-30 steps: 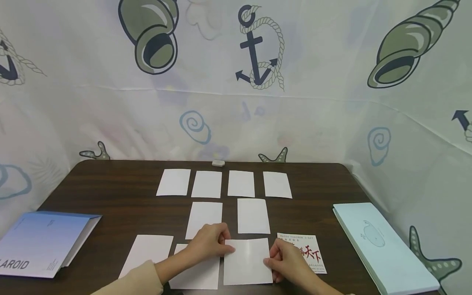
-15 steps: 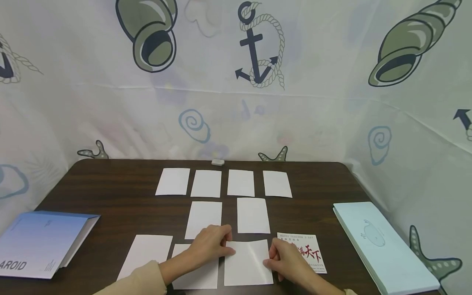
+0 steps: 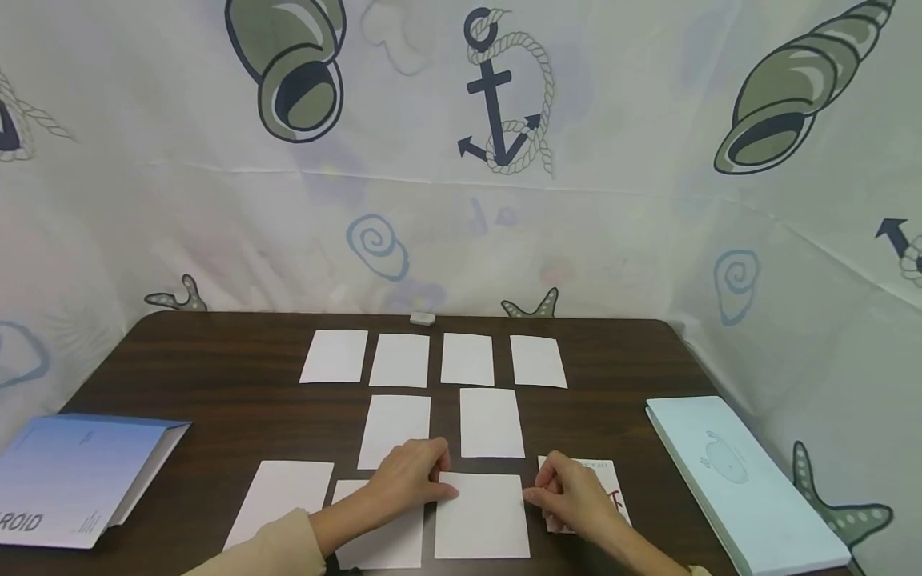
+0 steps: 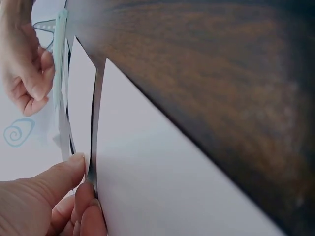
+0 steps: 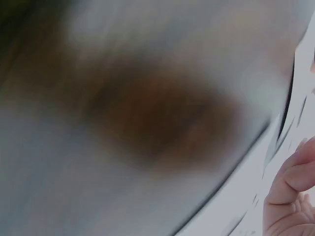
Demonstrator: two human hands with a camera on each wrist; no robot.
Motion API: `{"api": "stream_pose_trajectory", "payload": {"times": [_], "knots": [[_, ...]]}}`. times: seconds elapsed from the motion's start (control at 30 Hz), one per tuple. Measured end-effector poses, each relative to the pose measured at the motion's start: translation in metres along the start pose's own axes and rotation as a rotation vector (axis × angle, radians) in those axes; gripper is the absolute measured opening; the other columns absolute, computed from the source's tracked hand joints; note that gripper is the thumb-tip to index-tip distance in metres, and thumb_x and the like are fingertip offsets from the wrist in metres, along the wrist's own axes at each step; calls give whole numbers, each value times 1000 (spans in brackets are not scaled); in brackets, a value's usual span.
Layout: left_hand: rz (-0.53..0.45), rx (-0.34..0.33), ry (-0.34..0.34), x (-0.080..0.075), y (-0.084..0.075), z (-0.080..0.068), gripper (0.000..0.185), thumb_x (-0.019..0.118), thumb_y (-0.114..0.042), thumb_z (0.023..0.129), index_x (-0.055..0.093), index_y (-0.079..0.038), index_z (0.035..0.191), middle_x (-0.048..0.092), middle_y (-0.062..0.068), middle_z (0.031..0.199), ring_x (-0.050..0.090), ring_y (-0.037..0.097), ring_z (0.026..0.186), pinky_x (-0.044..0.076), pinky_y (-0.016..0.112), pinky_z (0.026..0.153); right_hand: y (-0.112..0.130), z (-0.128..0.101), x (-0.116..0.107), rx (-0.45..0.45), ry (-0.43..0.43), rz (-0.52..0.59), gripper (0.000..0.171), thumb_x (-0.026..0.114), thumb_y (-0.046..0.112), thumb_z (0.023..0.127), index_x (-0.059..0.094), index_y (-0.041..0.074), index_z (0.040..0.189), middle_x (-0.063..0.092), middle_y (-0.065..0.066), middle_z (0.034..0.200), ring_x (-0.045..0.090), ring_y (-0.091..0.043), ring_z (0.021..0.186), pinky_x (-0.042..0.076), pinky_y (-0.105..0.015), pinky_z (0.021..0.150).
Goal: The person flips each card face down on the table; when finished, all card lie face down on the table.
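Note:
A blank white card (image 3: 481, 520) lies at the front middle of the table, square to the others. My left hand (image 3: 412, 478) pinches its upper left corner, and in the left wrist view the thumb rests on top of the card (image 4: 81, 98) with the fingers below. Just off the card's right edge is my right hand (image 3: 576, 498), loosely curled around nothing. Beneath that hand, a card with red printed characters (image 3: 611, 480) is partly covered. Under my left forearm lies another white card (image 3: 392, 540). The right wrist view is mostly blurred.
Several white cards form a row at the back, including one card (image 3: 337, 357); two more, such as the right-hand card (image 3: 492, 424), lie midway. A blue folder (image 3: 79, 480) stands left, a pale green box (image 3: 742, 472) right. A small white block (image 3: 422, 318) sits at the far table edge.
My right hand has let go of the white card's right edge and shifted right, over the printed card. My left hand keeps its pinch; the card now lies flatter.

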State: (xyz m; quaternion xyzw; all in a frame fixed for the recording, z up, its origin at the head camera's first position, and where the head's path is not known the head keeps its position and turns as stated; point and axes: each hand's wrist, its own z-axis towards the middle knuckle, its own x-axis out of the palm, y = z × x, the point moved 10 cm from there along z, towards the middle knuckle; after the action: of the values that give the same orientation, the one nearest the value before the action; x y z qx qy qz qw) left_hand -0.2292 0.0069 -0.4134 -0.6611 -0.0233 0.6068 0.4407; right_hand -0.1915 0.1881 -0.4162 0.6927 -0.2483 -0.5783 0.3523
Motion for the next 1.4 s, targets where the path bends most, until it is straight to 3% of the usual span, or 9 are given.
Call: {"api": "stream_pose_trajectory", "payload": {"times": [0.2,0.3,0.4,0.57,0.8,1.0,1.27,1.4], "knots": [[27,-21,1,-1,1,2,30,84,-20,67,55,-14,74,48,-9,65,40,2,57,34,20,51,-33,2,-56,140,-232,-22,17,71,4,80,59,2,93,53,0,68,47,-8,53,39,-20,46],[45,-29,-6,-1,0,3,32,85,-21,65,55,-14,74,48,-8,68,40,3,60,34,21,52,-54,-4,-77,212,-291,-46,23,71,2,80,60,-1,101,51,-2,73,47,-11,60,42,-21,49],[48,-26,-1,1,-2,6,33,85,-22,64,55,-15,74,48,-8,69,41,4,61,34,22,52,-73,-13,-90,262,-303,-65,29,71,1,79,59,-3,105,51,-3,75,48,-12,61,45,-22,49],[53,-23,1,1,-2,7,32,85,-21,64,55,-14,74,48,-8,69,41,5,60,35,21,52,-87,-17,-91,277,-269,-113,36,75,2,74,58,-4,105,50,-4,73,46,-14,59,41,-23,47],[7,-26,-14,-4,-3,11,26,81,-19,70,56,-13,75,49,-7,67,42,5,59,36,20,51,-80,-10,-92,180,-250,-271,33,78,0,69,57,0,94,50,-3,74,44,-14,66,36,-24,55],[-161,-14,17,2,-12,22,20,77,-16,76,59,-9,83,54,-6,69,47,4,57,40,19,48,-82,-8,-91,220,-220,-252,33,76,-3,70,50,4,89,49,-4,76,45,-15,67,36,-24,56],[-495,-75,105,34,-31,55,29,73,-11,80,60,3,101,62,6,86,65,13,70,51,22,52,-84,-9,-91,189,-235,-215,31,73,-4,74,47,7,87,48,-2,74,45,-14,66,37,-23,54],[-503,-84,116,49,-42,70,33,73,-9,80,60,4,107,64,13,96,68,21,80,53,22,55,-83,-8,-92,157,-241,-167,30,72,-5,75,47,8,84,47,-1,71,44,-12,63,36,-21,53]]}}
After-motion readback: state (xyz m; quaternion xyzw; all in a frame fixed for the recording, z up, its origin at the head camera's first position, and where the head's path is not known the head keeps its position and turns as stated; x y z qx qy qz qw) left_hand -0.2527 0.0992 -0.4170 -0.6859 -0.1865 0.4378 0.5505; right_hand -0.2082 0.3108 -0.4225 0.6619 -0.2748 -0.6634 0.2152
